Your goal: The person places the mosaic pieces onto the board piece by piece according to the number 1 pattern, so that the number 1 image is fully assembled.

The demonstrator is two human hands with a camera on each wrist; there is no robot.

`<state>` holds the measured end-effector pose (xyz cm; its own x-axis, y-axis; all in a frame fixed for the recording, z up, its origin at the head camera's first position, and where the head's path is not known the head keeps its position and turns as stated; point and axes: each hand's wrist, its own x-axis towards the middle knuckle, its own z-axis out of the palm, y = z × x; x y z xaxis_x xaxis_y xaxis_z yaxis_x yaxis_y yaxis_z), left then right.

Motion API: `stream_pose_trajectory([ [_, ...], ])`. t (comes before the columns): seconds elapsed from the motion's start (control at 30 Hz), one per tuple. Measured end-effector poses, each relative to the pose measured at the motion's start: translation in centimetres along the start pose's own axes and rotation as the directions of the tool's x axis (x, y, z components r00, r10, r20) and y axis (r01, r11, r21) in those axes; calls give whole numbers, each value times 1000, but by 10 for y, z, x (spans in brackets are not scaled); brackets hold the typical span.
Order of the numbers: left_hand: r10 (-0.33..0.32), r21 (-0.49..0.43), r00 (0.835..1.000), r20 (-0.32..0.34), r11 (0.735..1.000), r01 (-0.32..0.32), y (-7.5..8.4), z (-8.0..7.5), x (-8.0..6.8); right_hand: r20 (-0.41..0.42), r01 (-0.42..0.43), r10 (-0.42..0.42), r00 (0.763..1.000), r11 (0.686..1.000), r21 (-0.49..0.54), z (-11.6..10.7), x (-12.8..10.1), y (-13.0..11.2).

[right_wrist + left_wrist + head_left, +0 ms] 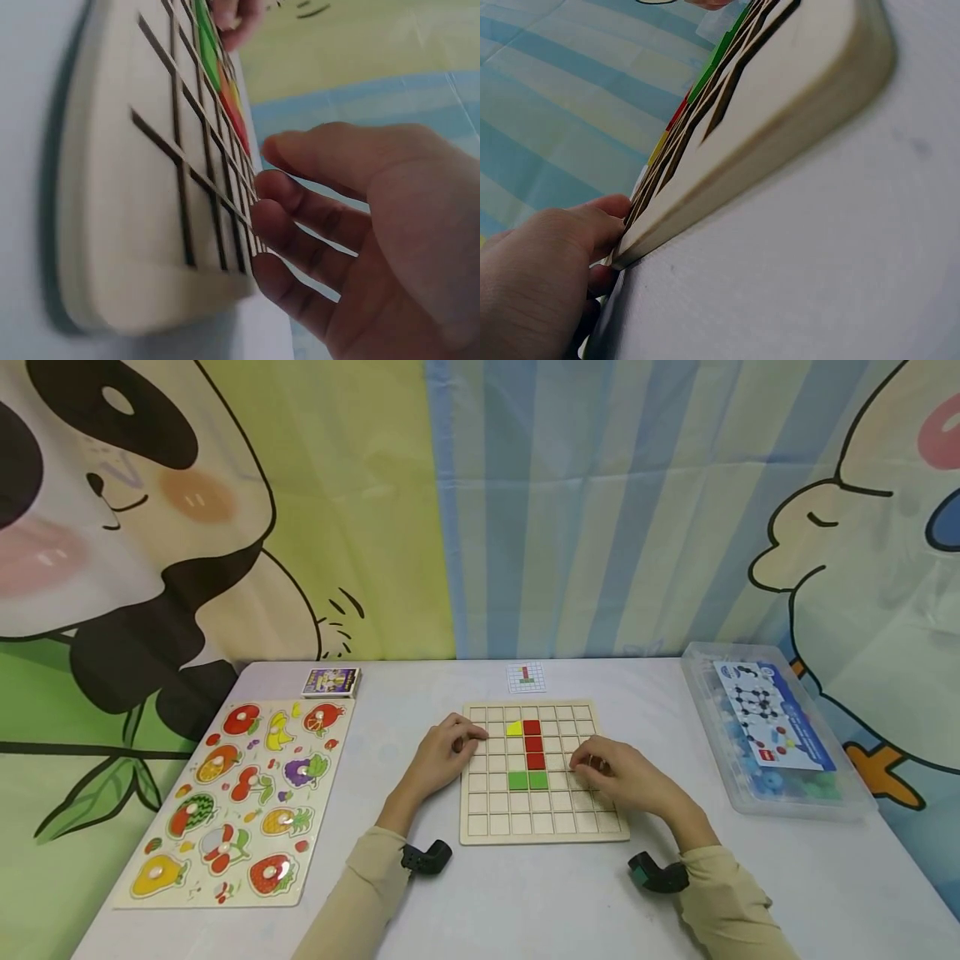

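A wooden grid board [543, 835] lies flat on the white table. In its cells sit a yellow piece [514, 728] with a slanted side, a column of three red squares [534, 744], and two green squares [528, 781] below. My left hand [444, 749] is at the board's left edge; in the left wrist view its thumb and fingers pinch that edge [705, 196]. Over the right-hand columns my right hand [621, 773] has loosely bent fingers, with fingertips close at the grid. The right wrist view shows nothing between its thumb and fingers [281, 225].
Behind the board lies a small pattern card [527, 677] with a red and green figure. A fruit puzzle board [258, 827] is on the left, a small printed box [331, 682] at its top. At right stands a clear plastic case [780, 802] with blue and green parts inside.
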<state>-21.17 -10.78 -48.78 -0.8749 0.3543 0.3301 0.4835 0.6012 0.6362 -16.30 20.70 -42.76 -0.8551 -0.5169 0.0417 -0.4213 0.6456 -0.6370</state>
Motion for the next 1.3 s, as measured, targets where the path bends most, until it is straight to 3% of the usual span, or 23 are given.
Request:
stream_pose_trajectory([
  [0.33,1,13,1000,2,1000,-1,0,0,0,68,-84,84,994,996,5,-30,-17,28],
  [0.53,5,13,1000,-4,1000,-5,-1,0,1,149,-176,174,973,984,3,-43,-28,42],
  [0.8,31,-1,999,-18,1000,-31,-2,1,0,175,-254,253,952,967,-17,-46,-32,46],
  [1.3,16,1,1000,-13,1000,-16,2,0,1,125,-183,187,974,982,-45,-42,-33,49],
])
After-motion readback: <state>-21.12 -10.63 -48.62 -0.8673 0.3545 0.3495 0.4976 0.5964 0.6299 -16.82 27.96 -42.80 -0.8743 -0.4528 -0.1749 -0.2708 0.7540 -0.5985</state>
